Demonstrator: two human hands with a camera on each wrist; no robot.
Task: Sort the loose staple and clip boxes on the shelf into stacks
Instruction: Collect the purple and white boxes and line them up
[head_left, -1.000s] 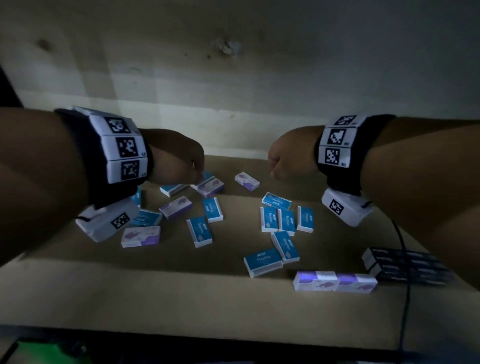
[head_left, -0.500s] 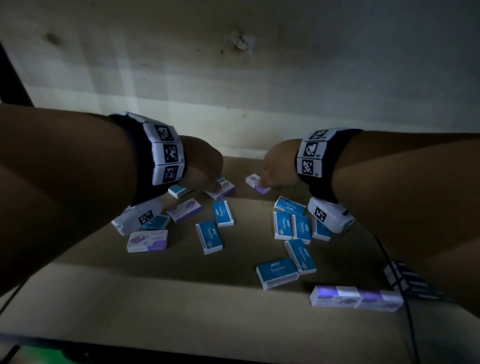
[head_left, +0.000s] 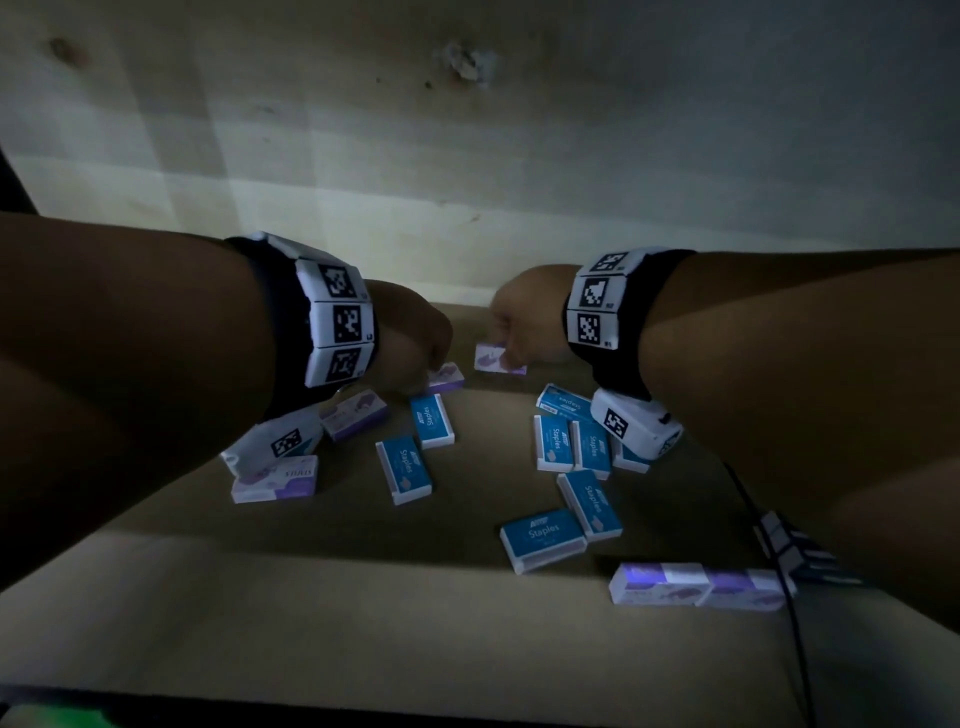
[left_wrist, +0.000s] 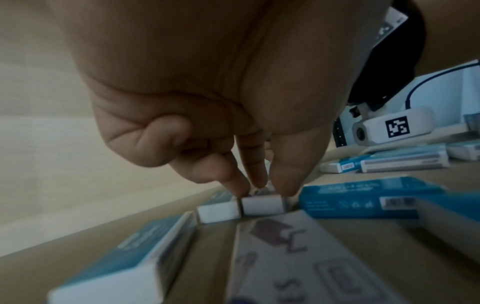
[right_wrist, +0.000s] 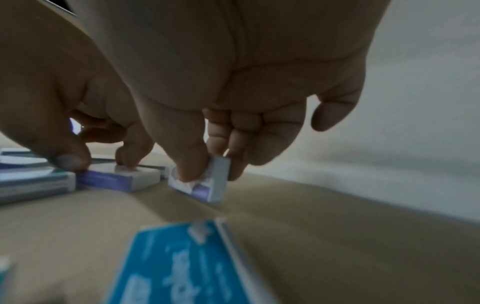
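Blue staple boxes (head_left: 402, 467) and purple clip boxes (head_left: 275, 480) lie scattered on the beige shelf (head_left: 363, 623). At the back, my left hand (head_left: 415, 343) pinches a flat-lying purple clip box (head_left: 448, 376). In the left wrist view the thumb and fingertips (left_wrist: 235, 183) clamp that box's white end (left_wrist: 262, 205). My right hand (head_left: 524, 322) grips another purple clip box (head_left: 496, 358). The right wrist view has this box (right_wrist: 207, 185) tilted up on one edge between my thumb and fingers. The left hand's box (right_wrist: 116, 179) lies beside it.
The shelf's pale back wall (head_left: 467, 208) stands just behind both hands. Two purple boxes (head_left: 696, 584) lie end to end at the front right. A dark striped object (head_left: 795, 551) with a black cable (head_left: 797, 654) sits at the right edge. Blue boxes (head_left: 571, 447) cluster under my right wrist.
Both hands moved forward and down to the back of the shelf. The right hand took hold of a purple box and tipped it up. The left hand closed on the neighbouring purple box.
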